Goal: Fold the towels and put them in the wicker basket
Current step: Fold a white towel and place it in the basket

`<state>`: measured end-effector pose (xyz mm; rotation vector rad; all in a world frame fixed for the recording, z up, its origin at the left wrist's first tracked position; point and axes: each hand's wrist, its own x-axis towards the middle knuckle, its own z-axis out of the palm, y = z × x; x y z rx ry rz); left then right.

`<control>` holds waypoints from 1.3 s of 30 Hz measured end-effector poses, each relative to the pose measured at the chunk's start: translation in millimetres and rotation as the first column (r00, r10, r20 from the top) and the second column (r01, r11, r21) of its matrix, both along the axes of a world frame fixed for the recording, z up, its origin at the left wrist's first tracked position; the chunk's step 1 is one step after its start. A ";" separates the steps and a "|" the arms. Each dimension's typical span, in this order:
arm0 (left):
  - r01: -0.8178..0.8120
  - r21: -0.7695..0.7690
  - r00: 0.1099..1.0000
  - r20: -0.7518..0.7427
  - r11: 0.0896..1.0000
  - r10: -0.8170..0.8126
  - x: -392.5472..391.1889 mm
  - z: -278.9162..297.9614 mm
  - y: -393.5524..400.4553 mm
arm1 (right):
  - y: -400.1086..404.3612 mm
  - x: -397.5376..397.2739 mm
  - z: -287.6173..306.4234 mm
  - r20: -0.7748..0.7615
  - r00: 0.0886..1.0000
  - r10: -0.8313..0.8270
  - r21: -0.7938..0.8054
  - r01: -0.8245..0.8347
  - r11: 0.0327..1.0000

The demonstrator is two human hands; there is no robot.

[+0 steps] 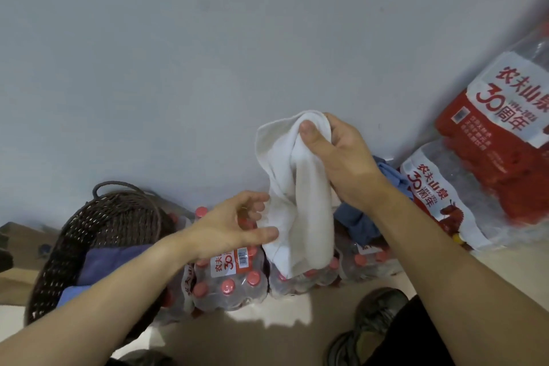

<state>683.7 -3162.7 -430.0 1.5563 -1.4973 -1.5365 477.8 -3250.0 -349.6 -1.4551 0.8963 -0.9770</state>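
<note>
Head view: a white towel (297, 187) is held bunched and hanging at centre by the right hand (341, 157), its lower edge touched by the loosely spread left hand (234, 226). Folding appears unfinished. At eight o'clock, the wicker basket (98, 235) already holds blue cloth (110, 264). Bottled-water packs (231, 282) stand on the floor against a grey wall (178, 53).

A plain room corner

A pale grey wall (208, 53) fills the top; light beige floor (282, 333) runs along the bottom.
</note>
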 end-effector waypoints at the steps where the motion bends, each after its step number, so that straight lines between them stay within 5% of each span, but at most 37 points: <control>1: -0.008 -0.004 0.998 0.067 1.000 0.008 -7.8 -6.3 0.3 | -0.8 -2.1 1.3 0.029 1.000 0.006 0.001 -0.007 1.000; 3: -0.043 -0.037 0.989 0.143 0.998 0.048 -22.9 -17.9 -0.4 | -3.4 -7.4 3.6 0.061 0.998 -0.007 -0.011 0.008 1.000; 10: -0.242 -0.069 0.969 -0.069 0.968 0.237 -36.5 -21.0 -17.7 | -19.7 -35.8 3.9 -0.009 0.939 -0.343 -0.121 0.339 0.933; 17: -0.366 -0.083 0.923 -0.161 0.927 0.350 -10.2 19.3 -37.1 | -50.3 -89.5 -5.6 -0.379 0.740 -0.555 -0.260 0.491 0.832; 20: 0.011 -0.196 0.974 0.226 0.981 0.034 13.2 32.4 -35.5 | -56.3 -100.6 -12.2 -0.431 0.714 -0.552 -0.280 0.476 0.834; 22: 0.206 -0.215 0.854 0.516 0.955 -0.068 25.3 33.3 -30.5 | -60.5 -107.6 -13.4 -0.429 0.706 -0.564 -0.280 0.489 0.826; 25: 0.253 -0.180 0.741 0.668 0.950 -0.070 41.7 30.3 -22.1 | -66.9 -119.8 -12.8 -0.414 0.686 -0.598 -0.248 0.547 0.800; 35: -0.030 -0.197 0.867 0.482 0.980 0.124 82.0 32.0 -24.8 | -73.0 -131.8 -23.5 -0.510 0.614 -0.603 -0.245 0.569 0.785; 39: 0.109 -0.018 0.927 0.362 0.994 -0.095 87.6 43.3 -22.9 | -76.8 -141.2 -24.0 -0.505 0.597 -0.623 -0.177 0.635 0.752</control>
